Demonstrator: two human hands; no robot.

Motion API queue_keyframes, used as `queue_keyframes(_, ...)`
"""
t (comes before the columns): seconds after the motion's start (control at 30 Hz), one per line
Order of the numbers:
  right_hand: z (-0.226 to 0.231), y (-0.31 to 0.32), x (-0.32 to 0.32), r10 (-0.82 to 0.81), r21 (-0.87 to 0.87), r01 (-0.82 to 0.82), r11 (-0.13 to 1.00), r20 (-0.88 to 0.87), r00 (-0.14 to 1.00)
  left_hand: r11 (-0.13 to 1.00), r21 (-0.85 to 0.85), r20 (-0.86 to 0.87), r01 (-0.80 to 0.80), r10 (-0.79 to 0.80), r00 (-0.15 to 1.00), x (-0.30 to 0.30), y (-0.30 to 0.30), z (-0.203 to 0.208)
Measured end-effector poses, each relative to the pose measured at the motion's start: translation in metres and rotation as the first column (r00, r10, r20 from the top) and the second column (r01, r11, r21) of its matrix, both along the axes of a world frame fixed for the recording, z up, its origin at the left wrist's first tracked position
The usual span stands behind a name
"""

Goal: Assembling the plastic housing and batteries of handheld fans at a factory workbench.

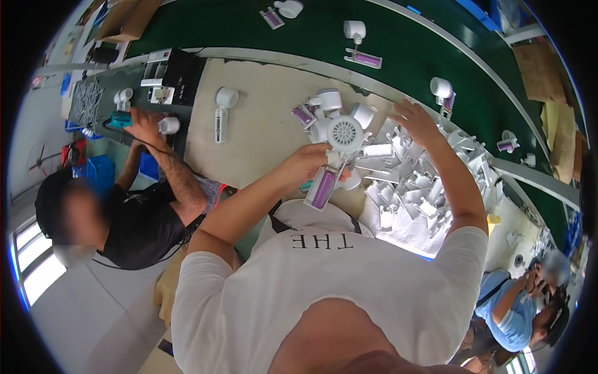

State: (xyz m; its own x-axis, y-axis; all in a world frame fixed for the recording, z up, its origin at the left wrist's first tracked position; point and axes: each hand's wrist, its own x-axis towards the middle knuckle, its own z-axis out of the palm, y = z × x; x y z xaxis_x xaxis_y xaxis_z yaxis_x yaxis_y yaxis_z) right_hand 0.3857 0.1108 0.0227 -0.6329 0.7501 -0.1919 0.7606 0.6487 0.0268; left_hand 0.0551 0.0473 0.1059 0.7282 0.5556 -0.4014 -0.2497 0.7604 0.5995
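Observation:
My left hand [306, 163] is closed around the neck of a small white handheld fan [345, 133], its round grille facing up. The fan's handle lies open toward my chest and shows a purple battery cell [322, 189] inside. My right hand [418, 123] is raised with fingers apart and nothing in it, at the far side of a heap of white plastic handle parts [414, 181]. Just beyond the held fan, several more fan units [327, 100] are bunched together, some with purple cells showing.
Another fan [220, 118] lies alone on the pale worktop [261, 81]. More fan units [363, 58] sit spaced along the green conveyor belt [311, 37]. At left, a co-worker in black holds a teal power screwdriver [119, 120] beside a white fan head. Another person [507, 305] works at right.

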Motion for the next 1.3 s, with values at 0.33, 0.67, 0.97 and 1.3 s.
queue_keyframes(0.33, 0.057, -0.04, -0.004, -0.707, -0.568, 0.459, 0.683, -0.354, 0.613, 0.956, 0.279, -0.181, -0.094, 0.148, 0.972, -0.019, 0.008, 0.021)
queue_keyframes(0.67, 0.136, -0.107, -0.177, -0.312, -0.013, 0.5, 0.866, -0.795, 0.52, 0.751, 0.077, 0.095, -0.655, 0.649, 0.755, 0.001, -0.006, 0.005)
queue_keyframes(0.97, 0.134, -0.112, -0.201, -0.265, 0.083, 0.543, 0.836, -0.804, 0.532, 0.644, 0.147, 0.133, -0.751, 0.739, 0.66, 0.01, -0.028, 0.021)
queue_keyframes(1.3, 0.147, -0.09, -0.207, -0.21, 0.101, 0.524, 0.846, -0.84, 0.501, 0.545, 0.168, 0.124, -0.821, 0.815, 0.566, 0.005, -0.014, 0.021)
